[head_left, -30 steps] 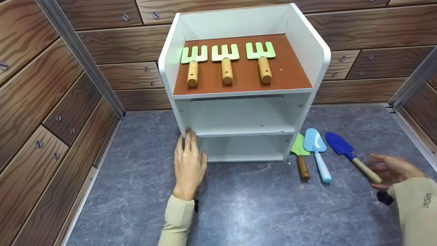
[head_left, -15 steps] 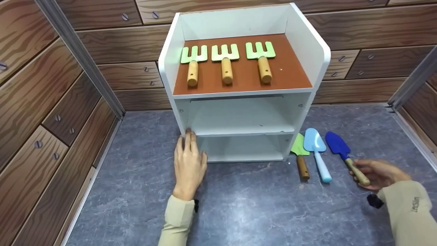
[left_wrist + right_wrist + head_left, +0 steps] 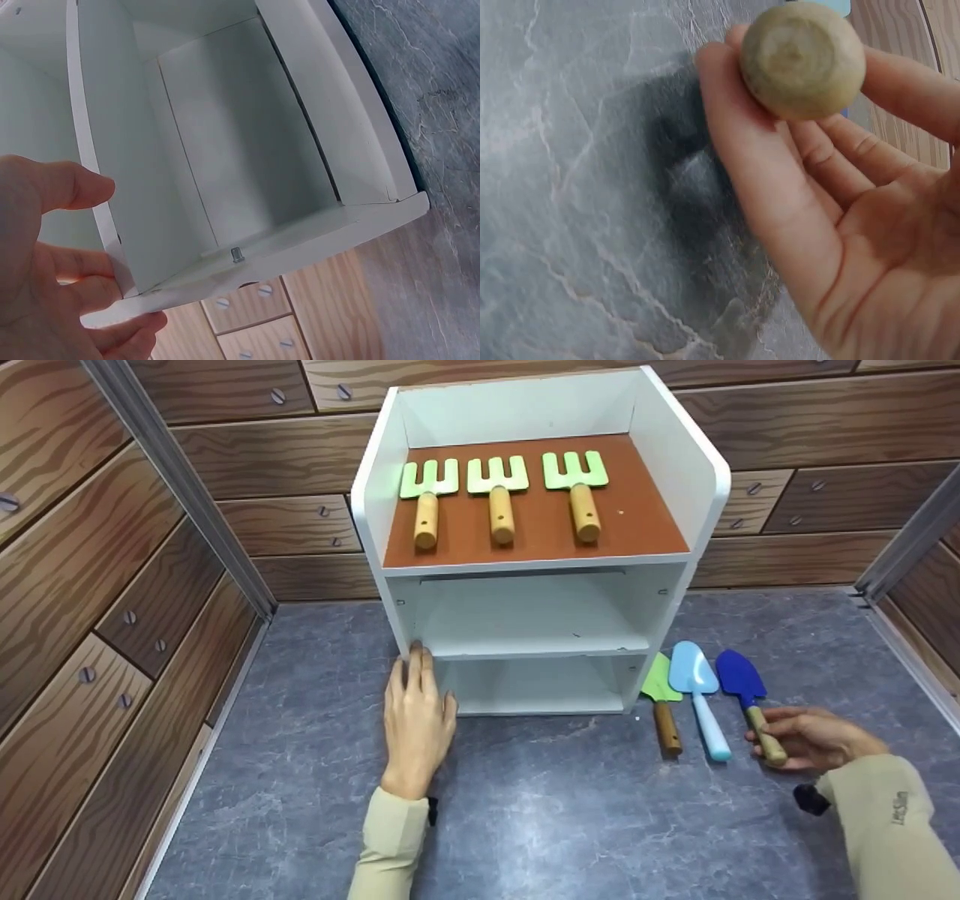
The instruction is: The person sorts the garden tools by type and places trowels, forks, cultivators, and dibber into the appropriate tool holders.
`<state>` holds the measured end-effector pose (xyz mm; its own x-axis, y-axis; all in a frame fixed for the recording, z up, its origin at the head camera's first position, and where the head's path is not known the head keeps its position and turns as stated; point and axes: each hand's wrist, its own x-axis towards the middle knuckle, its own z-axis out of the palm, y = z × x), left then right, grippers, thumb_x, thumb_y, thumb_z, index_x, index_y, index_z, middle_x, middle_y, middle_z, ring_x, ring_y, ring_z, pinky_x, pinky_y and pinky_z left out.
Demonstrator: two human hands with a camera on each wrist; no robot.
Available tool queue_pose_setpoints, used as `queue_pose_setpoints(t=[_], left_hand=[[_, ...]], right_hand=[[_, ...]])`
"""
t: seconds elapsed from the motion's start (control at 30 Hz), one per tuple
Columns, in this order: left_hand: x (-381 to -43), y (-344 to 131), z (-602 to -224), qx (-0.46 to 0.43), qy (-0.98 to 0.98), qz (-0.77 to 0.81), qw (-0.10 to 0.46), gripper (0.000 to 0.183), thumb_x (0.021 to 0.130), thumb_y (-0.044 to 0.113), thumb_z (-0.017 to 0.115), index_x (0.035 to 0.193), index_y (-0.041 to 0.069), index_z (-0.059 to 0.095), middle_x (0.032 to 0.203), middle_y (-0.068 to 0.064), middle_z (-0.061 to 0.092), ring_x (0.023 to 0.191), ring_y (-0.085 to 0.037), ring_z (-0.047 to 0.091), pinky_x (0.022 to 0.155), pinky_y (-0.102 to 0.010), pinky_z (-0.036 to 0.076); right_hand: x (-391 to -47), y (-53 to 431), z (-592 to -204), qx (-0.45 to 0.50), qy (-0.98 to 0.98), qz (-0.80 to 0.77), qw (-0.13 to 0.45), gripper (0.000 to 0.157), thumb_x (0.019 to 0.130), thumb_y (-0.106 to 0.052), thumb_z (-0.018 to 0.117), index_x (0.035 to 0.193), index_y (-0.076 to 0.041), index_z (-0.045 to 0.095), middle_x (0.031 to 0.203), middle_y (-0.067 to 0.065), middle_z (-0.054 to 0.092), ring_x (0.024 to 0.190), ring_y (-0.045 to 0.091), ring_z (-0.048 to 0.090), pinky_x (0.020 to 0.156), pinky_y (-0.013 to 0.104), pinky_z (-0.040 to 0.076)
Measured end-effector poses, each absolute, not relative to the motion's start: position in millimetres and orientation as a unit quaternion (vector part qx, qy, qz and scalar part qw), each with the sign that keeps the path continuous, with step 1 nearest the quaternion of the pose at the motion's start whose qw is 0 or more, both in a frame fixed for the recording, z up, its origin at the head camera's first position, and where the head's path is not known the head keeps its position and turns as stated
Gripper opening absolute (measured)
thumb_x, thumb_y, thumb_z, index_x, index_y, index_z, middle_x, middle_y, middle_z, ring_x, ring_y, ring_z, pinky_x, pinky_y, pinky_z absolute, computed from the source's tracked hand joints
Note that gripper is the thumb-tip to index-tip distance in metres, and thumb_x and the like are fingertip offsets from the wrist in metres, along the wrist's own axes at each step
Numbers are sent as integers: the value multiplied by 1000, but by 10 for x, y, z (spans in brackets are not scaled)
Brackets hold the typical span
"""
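My right hand [image 3: 825, 739] holds the wooden handle of a dark blue trowel [image 3: 741, 675], whose blade points toward the back wall. In the right wrist view the rounded handle end [image 3: 802, 64] sits between the thumb and fingers. Left of it lie a light blue trowel [image 3: 694, 669] and a green trowel [image 3: 660, 681] with a brown handle. My left hand [image 3: 416, 720] rests on the lower left front of a white shelf unit [image 3: 525, 561], fingers mostly straight. In the left wrist view its fingers [image 3: 82, 289] lie on both sides of the side panel.
Three green hand forks, a left one [image 3: 426, 514], a middle one [image 3: 501, 514] and a right one [image 3: 583, 510], lie in a row on the unit's brown top. Wood-patterned walls [image 3: 300, 461] enclose the grey marbled surface [image 3: 562, 810] at the back and sides.
My right hand has closed round the dark blue trowel's handle and moved left. The handle has swung left, so the trowel now lies nearer parallel to the light blue one. My left hand stays put.
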<state>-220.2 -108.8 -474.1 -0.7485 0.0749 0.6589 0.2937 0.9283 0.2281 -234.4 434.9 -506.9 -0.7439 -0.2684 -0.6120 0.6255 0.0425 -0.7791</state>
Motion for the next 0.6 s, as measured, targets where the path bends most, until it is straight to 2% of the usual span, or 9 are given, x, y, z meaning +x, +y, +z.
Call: queue_pose_setpoints(t=[0.07, 0.17, 0.37, 0.53, 0.6], left_hand=[[-2200, -1086, -4740, -100, -921, -160, 341, 68, 84, 9, 80, 141, -12, 48, 143, -26, 51, 122, -50, 53, 100, -56, 48], [-2202, -1088, -4739, -99, -920, -161, 342, 68, 84, 9, 80, 140, -12, 48, 143, -26, 51, 122, -49, 53, 100, -56, 48], [-2203, -1087, -4736, -98, -919, -163, 345, 68, 84, 10, 81, 140, -12, 49, 142, -26, 52, 121, -50, 53, 99, -57, 49], [-2200, -1084, -4734, -97, -920, -167, 342, 68, 84, 10, 81, 140, -11, 49, 143, -26, 52, 121, -50, 53, 99, -57, 49], [-2197, -1085, -4730, -98, -920, -168, 341, 68, 84, 10, 81, 140, -11, 48, 143, -26, 52, 122, -50, 53, 100, -57, 48]], right_hand=[[-2337, 4353, -5072, 120, 631, -687, 338, 89, 102, -1, 54, 154, 8, -18, 109, 7, 71, 98, 26, 70, 85, 43, 59], [-2327, 4352, -5078, 99, 612, -705, 344, 93, 101, 2, 54, 153, 6, -23, 112, 8, 70, 100, 28, 70, 86, 44, 59], [-2290, 4300, -5086, 124, 602, -719, 324, 94, 99, 4, 58, 157, 2, -16, 110, 9, 72, 99, 30, 71, 85, 47, 59], [-2255, 4255, -5070, 135, 598, -729, 305, 94, 100, 4, 56, 158, -1, -17, 109, 9, 73, 98, 30, 72, 85, 46, 60], [-2237, 4240, -5061, 131, 596, -735, 296, 91, 100, 4, 56, 159, -1, -12, 109, 9, 73, 97, 30, 72, 84, 47, 60]])
